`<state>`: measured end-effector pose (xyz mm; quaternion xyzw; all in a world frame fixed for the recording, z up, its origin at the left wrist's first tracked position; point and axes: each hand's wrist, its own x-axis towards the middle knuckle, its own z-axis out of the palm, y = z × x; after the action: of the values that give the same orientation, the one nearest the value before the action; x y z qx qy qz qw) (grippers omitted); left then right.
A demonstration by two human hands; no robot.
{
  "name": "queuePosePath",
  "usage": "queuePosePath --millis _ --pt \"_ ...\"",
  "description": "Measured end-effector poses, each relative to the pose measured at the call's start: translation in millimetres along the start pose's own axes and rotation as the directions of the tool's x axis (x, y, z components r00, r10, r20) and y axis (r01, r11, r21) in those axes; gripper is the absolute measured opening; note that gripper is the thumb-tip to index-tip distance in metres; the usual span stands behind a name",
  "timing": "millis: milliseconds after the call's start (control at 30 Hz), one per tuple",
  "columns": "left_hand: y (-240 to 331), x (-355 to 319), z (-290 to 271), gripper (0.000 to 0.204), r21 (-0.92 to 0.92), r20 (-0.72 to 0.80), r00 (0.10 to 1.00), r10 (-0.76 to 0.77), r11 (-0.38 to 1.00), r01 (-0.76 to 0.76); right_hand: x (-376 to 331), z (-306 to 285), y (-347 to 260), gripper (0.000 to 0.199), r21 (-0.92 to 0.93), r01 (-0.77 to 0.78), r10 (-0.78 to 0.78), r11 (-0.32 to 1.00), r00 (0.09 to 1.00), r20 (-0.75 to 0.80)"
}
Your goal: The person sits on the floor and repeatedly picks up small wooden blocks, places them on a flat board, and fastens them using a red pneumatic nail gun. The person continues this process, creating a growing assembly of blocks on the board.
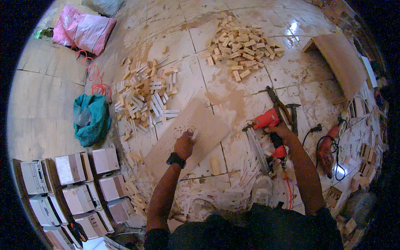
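Observation:
A flat brown board [208,121] lies at an angle on the floor before me, with small dark specks scattered over its middle. My left hand [184,145], a dark watch at its wrist, is closed over the board on a small pale piece [194,135], perhaps a wood strip; most of it is hidden. To the right of the board, my right hand [281,131] is wrapped round the handle of a red and black nail gun [267,119]. The gun's silver magazine [258,151] slants toward me, and a red air hose [289,187] runs from its base.
Wood strips [143,93] and wood blocks [243,43] lie heaped beyond the board. Pincers [278,102] and a hammer [294,118] lie past the gun; a corded red drill [327,152] is farther right. Stacked pale boxes [79,199] stand left, near a green bag [92,118].

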<state>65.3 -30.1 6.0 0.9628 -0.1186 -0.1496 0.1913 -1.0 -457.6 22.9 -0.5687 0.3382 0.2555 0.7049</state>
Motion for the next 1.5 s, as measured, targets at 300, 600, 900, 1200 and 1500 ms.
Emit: queuePosePath --millis 300,600,900,1200,1500 --pt "-7 186 -13 0.044 0.138 -0.057 0.994 -0.089 0.986 0.096 1 4 0 0.045 0.017 0.159 -0.158 0.987 0.987 -0.011" --pt "-18 240 -29 0.025 0.518 0.278 0.936 0.214 0.788 -0.334 1 4 -6 0.050 -0.067 0.171 -0.175 0.983 0.983 -0.060" --pt "-3 290 11 0.032 0.583 -0.358 0.896 0.261 0.813 -0.004 20 -11 17 0.052 -0.143 0.224 -0.228 0.964 0.973 -0.017" --pt "14 295 -13 0.041 0.387 -0.205 0.965 0.164 0.919 -0.074 14 -12 11 0.052 -0.003 -0.048 0.048 0.999 0.999 -0.018" --pt "10 325 -37 0.058 0.579 -0.119 0.984 0.135 0.814 -0.042 10 -9 3 0.054 0.067 -0.008 0.006 0.998 0.999 0.037"
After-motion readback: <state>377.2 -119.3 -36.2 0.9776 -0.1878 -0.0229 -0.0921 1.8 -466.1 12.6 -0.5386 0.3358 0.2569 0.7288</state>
